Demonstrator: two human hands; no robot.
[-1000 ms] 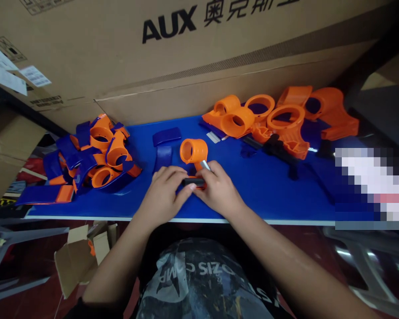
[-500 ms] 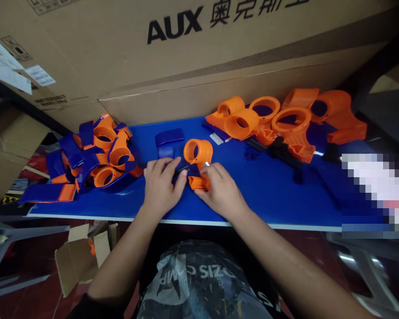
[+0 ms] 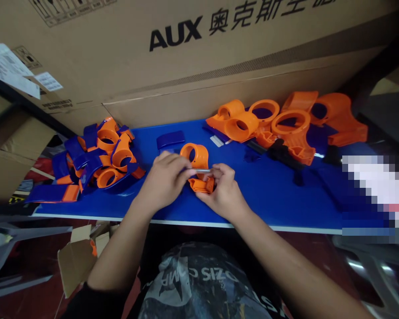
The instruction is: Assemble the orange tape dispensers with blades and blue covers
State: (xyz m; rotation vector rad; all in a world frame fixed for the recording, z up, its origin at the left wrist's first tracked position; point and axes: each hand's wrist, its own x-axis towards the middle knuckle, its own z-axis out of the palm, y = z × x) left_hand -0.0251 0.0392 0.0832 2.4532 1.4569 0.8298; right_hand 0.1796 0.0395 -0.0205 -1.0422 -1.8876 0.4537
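At a blue tabletop (image 3: 269, 190) before cardboard (image 3: 119, 57), left grip (image 3: 166, 179) and right grip (image 3: 226, 192) tight on a silvery strip (image 3: 202, 171)

Your left hand (image 3: 166, 179) and right hand (image 3: 224, 190) cover the ends of the thin metal strip (image 3: 202, 171), so you can't see its full length. Your right hand also hides part of the orange holder (image 3: 201, 155). The large carton (image 3: 119, 57) runs past the top edge, clipping its printed characters. A pixelated patch (image 3: 375, 199) masks the right end of the surface (image 3: 269, 195); the black parts (image 3: 279, 153) are too dark and blurred to tell apart.
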